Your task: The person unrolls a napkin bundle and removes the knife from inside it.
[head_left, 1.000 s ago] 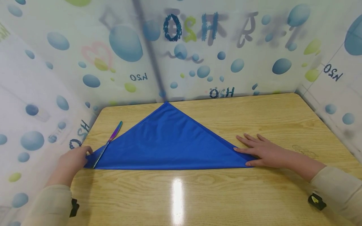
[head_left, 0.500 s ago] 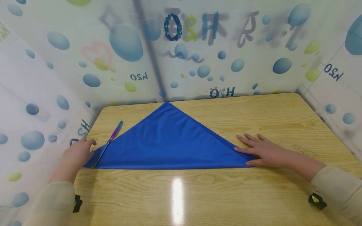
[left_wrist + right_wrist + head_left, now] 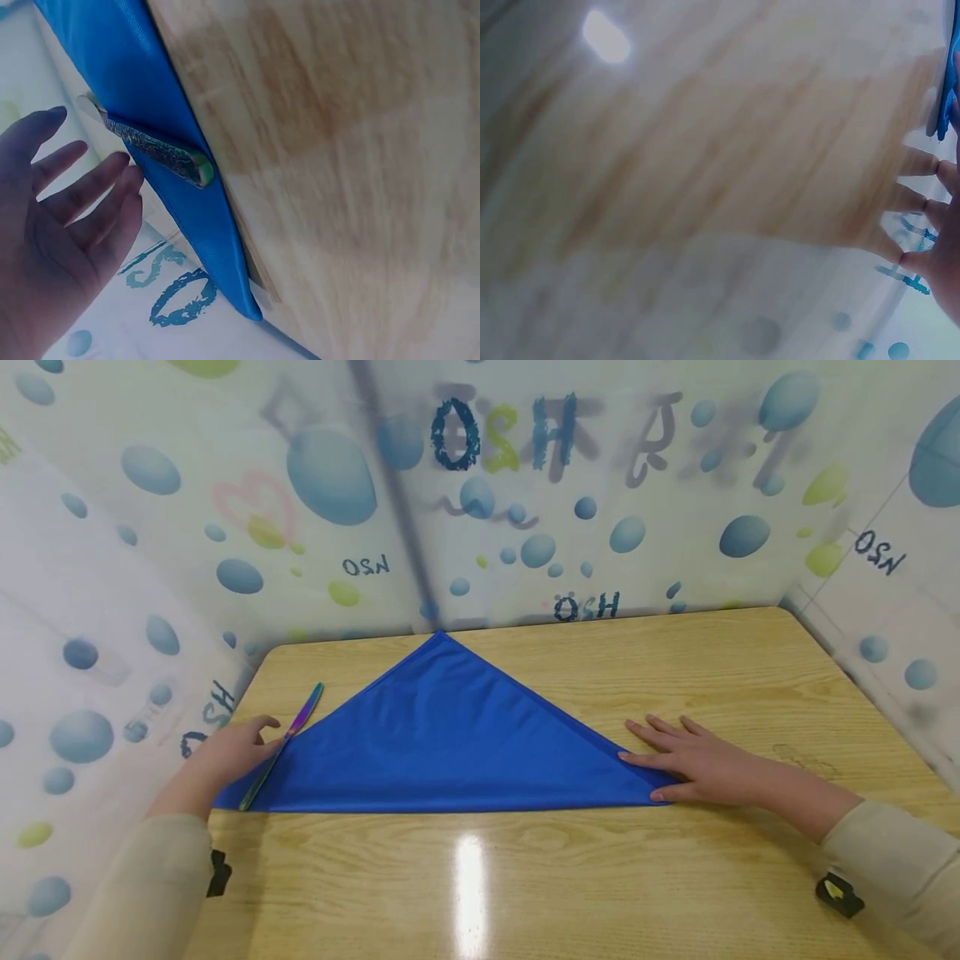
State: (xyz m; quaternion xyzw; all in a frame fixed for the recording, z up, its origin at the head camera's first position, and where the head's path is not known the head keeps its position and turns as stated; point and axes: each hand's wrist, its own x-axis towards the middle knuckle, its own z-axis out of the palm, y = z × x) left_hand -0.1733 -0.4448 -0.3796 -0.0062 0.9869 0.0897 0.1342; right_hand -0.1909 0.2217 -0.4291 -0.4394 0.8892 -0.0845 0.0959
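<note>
A blue cloth (image 3: pixel 435 727) lies folded into a triangle, its long edge toward me and its point at the table's far edge. Across its left end rests a table knife (image 3: pixel 302 714) with a purple-green iridescent blade and a patterned handle (image 3: pixel 161 151). My left hand (image 3: pixel 228 753) hovers over the cloth's left corner with loosely bent fingers, its fingertips close to the knife; the left wrist view shows nothing in the palm. On the opposite corner my right hand (image 3: pixel 701 766) rests with its fingers spread. Only its edge and fingers (image 3: pixel 936 202) show in the right wrist view.
The wooden table (image 3: pixel 570 877) has rounded far corners. Behind it and on both sides stand pale walls (image 3: pixel 480 543) patterned with blue and green spots and lettering. A bright light reflection falls on the tabletop near its front.
My left hand has moved off the cloth's left corner, up and to the right toward the knife. The right hand, the knife and the cloth stay where they were.
</note>
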